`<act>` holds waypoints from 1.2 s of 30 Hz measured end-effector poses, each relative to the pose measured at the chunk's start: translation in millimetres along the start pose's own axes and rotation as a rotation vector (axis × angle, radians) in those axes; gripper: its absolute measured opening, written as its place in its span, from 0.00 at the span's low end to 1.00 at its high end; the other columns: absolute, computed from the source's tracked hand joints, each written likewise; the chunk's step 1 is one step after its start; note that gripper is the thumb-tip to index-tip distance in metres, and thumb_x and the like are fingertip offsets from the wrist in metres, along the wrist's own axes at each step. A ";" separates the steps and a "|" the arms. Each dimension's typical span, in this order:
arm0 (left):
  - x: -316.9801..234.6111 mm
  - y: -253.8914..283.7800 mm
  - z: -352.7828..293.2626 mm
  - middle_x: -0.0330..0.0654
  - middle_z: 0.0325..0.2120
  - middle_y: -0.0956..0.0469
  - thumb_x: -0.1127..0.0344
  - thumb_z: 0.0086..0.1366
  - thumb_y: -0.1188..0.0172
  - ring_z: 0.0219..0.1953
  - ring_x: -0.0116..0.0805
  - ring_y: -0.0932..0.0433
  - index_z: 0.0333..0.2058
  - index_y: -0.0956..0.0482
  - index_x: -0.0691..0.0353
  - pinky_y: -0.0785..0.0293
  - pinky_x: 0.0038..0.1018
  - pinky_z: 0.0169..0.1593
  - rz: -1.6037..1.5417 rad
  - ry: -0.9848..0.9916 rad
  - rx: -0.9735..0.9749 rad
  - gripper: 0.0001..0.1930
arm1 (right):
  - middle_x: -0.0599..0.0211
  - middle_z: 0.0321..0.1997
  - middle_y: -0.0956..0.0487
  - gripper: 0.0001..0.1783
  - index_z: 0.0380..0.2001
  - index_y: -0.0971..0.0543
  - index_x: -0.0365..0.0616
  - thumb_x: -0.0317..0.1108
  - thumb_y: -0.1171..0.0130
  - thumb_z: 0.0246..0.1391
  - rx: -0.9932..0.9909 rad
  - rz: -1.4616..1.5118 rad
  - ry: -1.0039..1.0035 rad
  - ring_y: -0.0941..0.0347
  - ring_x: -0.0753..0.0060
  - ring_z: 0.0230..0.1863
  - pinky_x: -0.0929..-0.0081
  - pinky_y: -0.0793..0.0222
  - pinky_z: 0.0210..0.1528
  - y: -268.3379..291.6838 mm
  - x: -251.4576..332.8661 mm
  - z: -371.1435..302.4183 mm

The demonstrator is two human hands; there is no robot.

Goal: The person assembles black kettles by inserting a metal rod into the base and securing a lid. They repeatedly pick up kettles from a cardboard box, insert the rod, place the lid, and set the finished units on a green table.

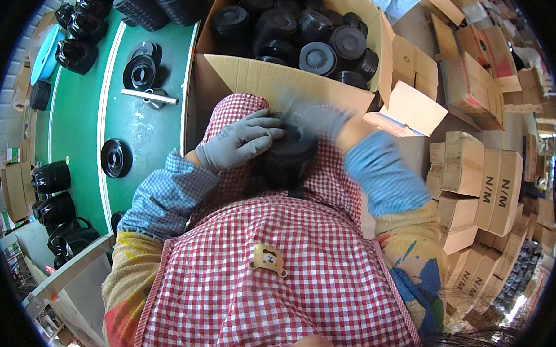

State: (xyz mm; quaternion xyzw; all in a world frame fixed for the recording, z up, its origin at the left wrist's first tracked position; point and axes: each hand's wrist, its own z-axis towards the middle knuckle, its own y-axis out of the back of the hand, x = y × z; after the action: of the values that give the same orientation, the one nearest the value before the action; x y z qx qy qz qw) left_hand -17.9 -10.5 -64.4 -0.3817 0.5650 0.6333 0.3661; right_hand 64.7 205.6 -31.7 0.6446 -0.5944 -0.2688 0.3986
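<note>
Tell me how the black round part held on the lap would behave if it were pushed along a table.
The black round part looks rigid moulded plastic, likely light. Flat and disc-like, it would probably slide flat, rolling only on edge. The gloved left hand suggests an easy grip.

Stack of round black plastic lids (286, 156), upright on the checked apron lap, between gloved fingers (264, 126).
</note>
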 end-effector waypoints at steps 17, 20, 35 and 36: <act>-10.0 37.7 39.1 0.48 0.54 0.24 0.61 0.77 0.52 0.56 0.37 0.25 0.57 0.25 0.69 0.29 0.32 0.61 -0.229 0.331 0.019 0.20 | 0.47 0.80 0.52 0.57 0.76 0.49 0.52 0.78 0.53 0.55 -0.921 0.757 0.279 0.60 0.46 0.81 0.48 0.67 0.79 -38.2 -38.5 -41.1; 53.0 15.8 74.6 0.49 0.54 0.24 0.61 0.76 0.48 0.59 0.45 0.26 0.61 0.27 0.60 0.29 0.35 0.63 -0.223 -0.380 0.104 0.20 | 0.57 0.81 0.54 0.64 0.76 0.46 0.57 0.82 0.44 0.43 -0.869 0.343 0.507 0.67 0.50 0.82 0.45 0.75 0.79 -61.8 -26.1 -30.6; 94.6 -32.3 104.4 0.50 0.57 0.24 0.53 0.73 0.44 0.57 0.45 0.24 0.54 0.21 0.65 0.28 0.40 0.63 -0.429 -0.127 0.227 0.21 | 0.56 0.80 0.48 0.47 0.69 0.30 0.62 0.65 0.35 0.45 -0.582 0.392 0.789 0.60 0.45 0.80 0.36 0.68 0.76 -42.2 -16.7 -19.0; 110.6 -37.6 112.6 0.51 0.57 0.24 0.52 0.73 0.44 0.59 0.47 0.25 0.53 0.21 0.65 0.29 0.40 0.64 -0.474 -0.183 0.266 0.22 | 0.57 0.80 0.47 0.41 0.66 0.28 0.64 0.63 0.40 0.50 -0.561 0.401 0.660 0.60 0.42 0.80 0.34 0.70 0.76 -45.4 7.1 -20.1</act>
State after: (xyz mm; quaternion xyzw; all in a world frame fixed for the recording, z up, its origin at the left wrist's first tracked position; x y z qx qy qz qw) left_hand -40.8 108.6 -172.1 -0.3930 0.5026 0.4821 0.6004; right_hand 107.3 201.5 -57.8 0.4356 -0.4530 -0.1176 0.7689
